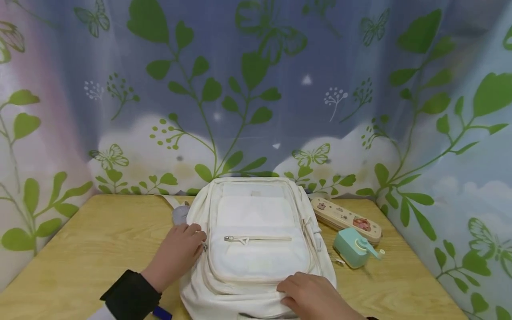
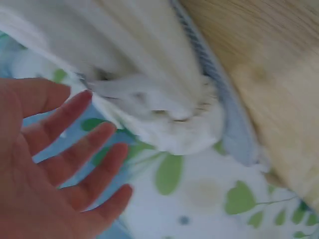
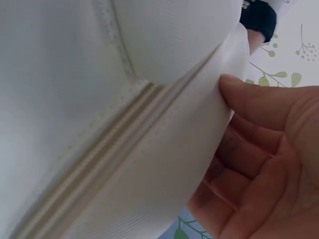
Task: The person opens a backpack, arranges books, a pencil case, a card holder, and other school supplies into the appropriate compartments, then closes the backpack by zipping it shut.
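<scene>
- White backpack (image 1: 256, 211): 1 unit, located mid-width on the wood-grain table (image 1: 120, 233).
- Left hand (image 1: 178, 247): fingers loosely extended at the backpack's left side; from here I cannot tell whether they touch it.
- Right hand (image 1: 314, 294): grips the backpack's lower right edge, thumb on the fabric, fingers curled.
- Beige pencil case (image 1: 338, 216): right of the backpack; turquoise crank sharpener (image 1: 350, 247) just in front.

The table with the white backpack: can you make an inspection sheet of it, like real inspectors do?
Surface: wood-grain table
Job's things: white backpack, front pocket facing the head camera
Clutter: cream case and mint crank box right of the backpack; grey item left; blue item by the black cuff
Hands: left hand, fingers loose, at the backpack's left side; right hand grips its lower right part
Cables: nothing seen
Surroundings: leafy, butterfly-patterned curtain behind
</scene>
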`<action>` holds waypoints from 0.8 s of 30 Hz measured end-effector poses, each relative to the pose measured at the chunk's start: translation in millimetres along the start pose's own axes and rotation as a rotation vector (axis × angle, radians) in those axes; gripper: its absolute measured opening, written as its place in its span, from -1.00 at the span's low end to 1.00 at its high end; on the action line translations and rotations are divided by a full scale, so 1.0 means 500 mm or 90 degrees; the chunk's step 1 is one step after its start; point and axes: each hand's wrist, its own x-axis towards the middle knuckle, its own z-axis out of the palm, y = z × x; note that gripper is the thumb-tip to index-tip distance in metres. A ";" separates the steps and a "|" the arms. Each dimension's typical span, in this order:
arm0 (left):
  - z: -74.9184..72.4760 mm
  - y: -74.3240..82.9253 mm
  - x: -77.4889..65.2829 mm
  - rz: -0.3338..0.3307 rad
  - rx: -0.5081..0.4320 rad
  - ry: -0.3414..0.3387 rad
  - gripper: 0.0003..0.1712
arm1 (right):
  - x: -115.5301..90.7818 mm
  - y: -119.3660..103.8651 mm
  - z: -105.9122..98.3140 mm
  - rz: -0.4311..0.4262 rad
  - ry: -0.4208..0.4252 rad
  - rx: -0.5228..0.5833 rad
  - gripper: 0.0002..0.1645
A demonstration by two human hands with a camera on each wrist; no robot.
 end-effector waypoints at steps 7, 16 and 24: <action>-0.058 0.064 0.007 0.198 -0.264 -0.098 -0.90 | -0.007 0.003 -0.013 0.022 0.031 0.008 -0.85; -0.057 0.074 0.000 0.288 -0.318 -0.217 -0.82 | -0.015 -0.006 -0.005 0.021 0.037 -0.014 -0.88; -0.045 0.105 -0.002 0.248 -0.220 -0.160 -0.94 | -0.025 -0.004 0.002 0.038 0.008 0.020 -0.82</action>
